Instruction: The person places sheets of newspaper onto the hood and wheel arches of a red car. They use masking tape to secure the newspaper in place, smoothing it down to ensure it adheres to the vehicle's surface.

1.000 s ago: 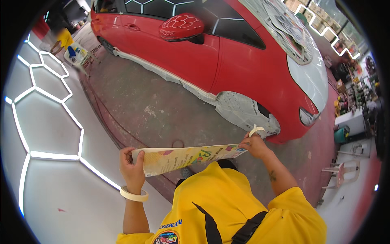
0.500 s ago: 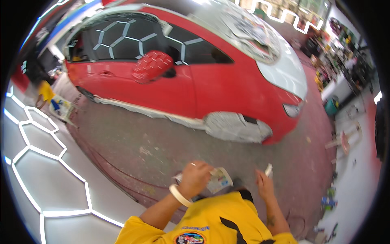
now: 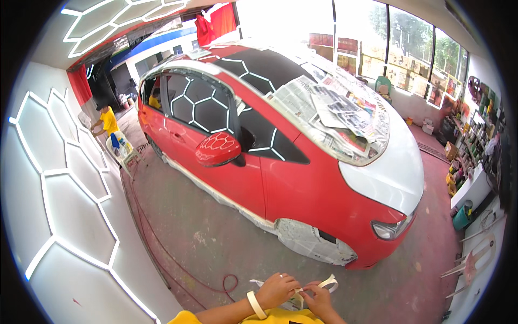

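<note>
Both hands are close together at the bottom middle, in front of my yellow shirt. My left hand (image 3: 278, 290) is closed on a pale sheet that looks like newspaper (image 3: 294, 303); a white edge also sticks out left of the fingers. Around my left wrist sits a cream band like a roll of masking tape (image 3: 256, 305). My right hand (image 3: 318, 298) pinches a curled cream strip of masking tape (image 3: 329, 282), which loops above its fingers. The fingertips nearly meet, partly hiding what lies between them. Ahead stands a red car (image 3: 226, 183).
Newspaper (image 3: 345, 113) covers the windshield area, and a wrapped front wheel (image 3: 313, 243) faces me. A red hose (image 3: 178, 270) curls on the floor at left. A person in yellow (image 3: 109, 120) is near a white chair (image 3: 129, 154). Shelves of supplies (image 3: 472, 140) line the right.
My hands have come together from apart, the right moving left toward the left hand. The view has tilted up, showing more of the car and the windows behind.
</note>
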Demonstrator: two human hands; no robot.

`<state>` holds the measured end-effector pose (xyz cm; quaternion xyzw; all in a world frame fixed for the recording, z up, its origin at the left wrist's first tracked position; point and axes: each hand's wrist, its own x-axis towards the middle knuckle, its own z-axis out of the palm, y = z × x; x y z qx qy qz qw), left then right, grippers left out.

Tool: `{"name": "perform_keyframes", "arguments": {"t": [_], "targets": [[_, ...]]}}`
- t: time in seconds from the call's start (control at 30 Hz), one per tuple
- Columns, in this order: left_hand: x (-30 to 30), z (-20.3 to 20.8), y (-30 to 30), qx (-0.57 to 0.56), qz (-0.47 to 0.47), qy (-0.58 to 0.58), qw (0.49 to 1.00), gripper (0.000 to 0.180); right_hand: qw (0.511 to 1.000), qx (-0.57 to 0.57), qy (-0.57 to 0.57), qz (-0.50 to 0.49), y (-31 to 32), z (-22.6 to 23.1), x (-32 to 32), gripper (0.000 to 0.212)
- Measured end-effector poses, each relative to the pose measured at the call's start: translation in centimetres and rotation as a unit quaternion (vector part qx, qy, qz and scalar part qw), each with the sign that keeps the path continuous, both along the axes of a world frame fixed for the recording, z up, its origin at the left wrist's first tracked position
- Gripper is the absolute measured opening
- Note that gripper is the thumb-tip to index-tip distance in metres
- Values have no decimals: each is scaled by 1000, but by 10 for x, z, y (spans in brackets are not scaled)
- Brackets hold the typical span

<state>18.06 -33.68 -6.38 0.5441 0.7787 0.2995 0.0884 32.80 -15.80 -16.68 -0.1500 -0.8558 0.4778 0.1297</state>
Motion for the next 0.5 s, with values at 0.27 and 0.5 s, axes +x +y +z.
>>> {"name": "perform_keyframes", "arguments": {"t": [0.27, 0.5], "targets": [[16, 11, 25, -19, 144, -60, 988, 17, 990, -41, -111, 78, 46, -22, -22, 26], [-66, -12, 17, -68, 5, -36, 997, 16, 994, -15, -44, 101, 39, -37, -72, 25]]}}
